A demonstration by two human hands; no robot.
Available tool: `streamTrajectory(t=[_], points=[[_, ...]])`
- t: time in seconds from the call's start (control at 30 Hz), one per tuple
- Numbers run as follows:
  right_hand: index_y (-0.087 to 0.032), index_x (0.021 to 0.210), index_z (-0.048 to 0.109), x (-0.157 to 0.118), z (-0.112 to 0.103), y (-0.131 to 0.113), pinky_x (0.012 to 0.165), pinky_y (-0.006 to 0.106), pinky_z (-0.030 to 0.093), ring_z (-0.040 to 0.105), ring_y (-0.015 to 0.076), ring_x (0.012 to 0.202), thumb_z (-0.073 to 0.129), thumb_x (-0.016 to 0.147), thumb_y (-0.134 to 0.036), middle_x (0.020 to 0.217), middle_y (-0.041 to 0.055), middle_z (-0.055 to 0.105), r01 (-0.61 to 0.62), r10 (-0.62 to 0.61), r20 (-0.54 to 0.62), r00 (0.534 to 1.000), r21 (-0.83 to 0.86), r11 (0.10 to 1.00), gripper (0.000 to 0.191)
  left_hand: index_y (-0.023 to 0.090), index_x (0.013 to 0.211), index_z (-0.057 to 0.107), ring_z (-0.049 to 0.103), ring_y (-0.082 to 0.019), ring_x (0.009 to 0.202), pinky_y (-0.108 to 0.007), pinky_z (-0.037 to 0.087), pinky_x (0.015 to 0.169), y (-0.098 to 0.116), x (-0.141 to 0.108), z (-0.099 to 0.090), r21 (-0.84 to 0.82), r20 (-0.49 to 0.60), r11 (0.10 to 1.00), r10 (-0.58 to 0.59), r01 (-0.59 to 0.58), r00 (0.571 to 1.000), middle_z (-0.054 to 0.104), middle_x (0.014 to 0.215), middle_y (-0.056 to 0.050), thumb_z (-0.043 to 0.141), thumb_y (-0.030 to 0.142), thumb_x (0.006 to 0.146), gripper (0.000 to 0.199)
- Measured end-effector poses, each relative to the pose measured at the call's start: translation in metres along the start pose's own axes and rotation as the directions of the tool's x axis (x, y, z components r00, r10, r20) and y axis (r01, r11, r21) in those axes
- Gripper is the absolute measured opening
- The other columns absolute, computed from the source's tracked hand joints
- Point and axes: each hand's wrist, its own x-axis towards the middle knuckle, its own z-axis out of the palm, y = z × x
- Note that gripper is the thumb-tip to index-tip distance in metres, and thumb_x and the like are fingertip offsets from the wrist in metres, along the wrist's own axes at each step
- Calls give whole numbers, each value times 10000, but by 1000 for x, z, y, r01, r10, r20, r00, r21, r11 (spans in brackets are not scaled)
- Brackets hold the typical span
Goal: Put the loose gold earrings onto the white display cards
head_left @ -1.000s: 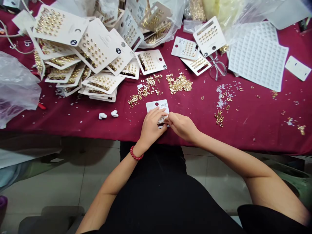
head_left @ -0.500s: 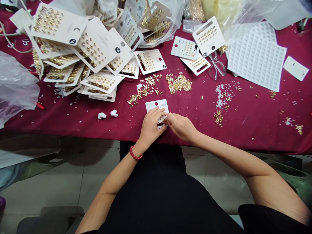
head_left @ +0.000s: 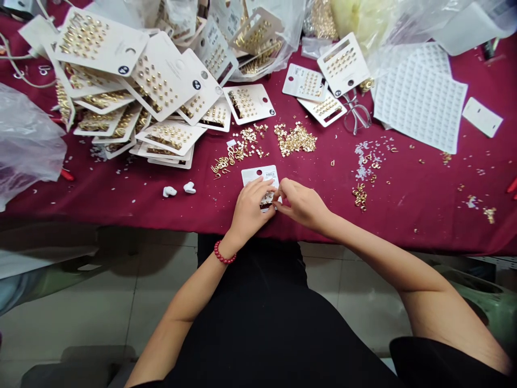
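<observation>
A white earring card (head_left: 249, 175) with a round hanging hole and small gold studs lies at the table's near edge. My left hand (head_left: 248, 207), a red bead bracelet at its wrist, holds the card with fingers across the top and thumb along the lower edge. At the card's right side my right hand (head_left: 305, 205) is closed in a pinch, its fingertips touching or very near the card. What those fingertips hold is too small to make out. Just beyond the card are a heap of small gold pieces (head_left: 297, 139) and some gold hoop earrings (head_left: 221, 166).
Filled earring cards (head_left: 159, 81) are piled at the left. More cards (head_left: 343, 64) and glasses (head_left: 357, 117) lie at the back right, beside patterned sheets (head_left: 424, 102). White earbuds (head_left: 169, 191) rest left of my hands. Loose hoops (head_left: 359, 196) lie to the right.
My right hand has shifted slightly at the card's right edge, and its thumb and finger now show more apart from the card. My left hand keeps its hold.
</observation>
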Motion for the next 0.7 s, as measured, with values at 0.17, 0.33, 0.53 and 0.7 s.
streamTrajectory(t=[0.17,0.33,0.53,0.7], points=[[-175,941,457,6,-5,-5,541,232,293,564,160,755,513,854,-191,896,67,627,-28,34,78,996,-74,997,105,209,1034,630,523,-252,1306,-464,389,1132,0,0,0,-5,-1,1000,4,-4,1000,666,1270,-49,654,69,725,341],[-165,994,454,11,-13,-14,505,235,238,582,182,786,488,864,-189,930,84,634,-32,60,173,983,-162,986,136,218,1023,640,535,-254,1294,-457,403,1121,-2,0,0,-8,-11,1000,15,-15,1000,669,1262,-43,663,81,734,321],[-164,1043,446,12,-17,-18,480,240,192,599,185,797,450,876,-156,992,96,639,-25,74,217,973,-220,975,168,218,1124,621,534,-249,1295,-458,388,1138,-2,0,3,0,-21,1000,10,-10,1000,664,1273,-42,668,91,739,408],[-163,1025,454,11,-17,-16,480,242,185,592,184,779,426,902,-193,968,93,636,-51,99,203,974,-229,972,129,216,1093,630,536,-251,1292,-454,397,1130,-1,1,3,5,-18,1000,7,-7,1000,667,1267,-40,662,81,726,392]])
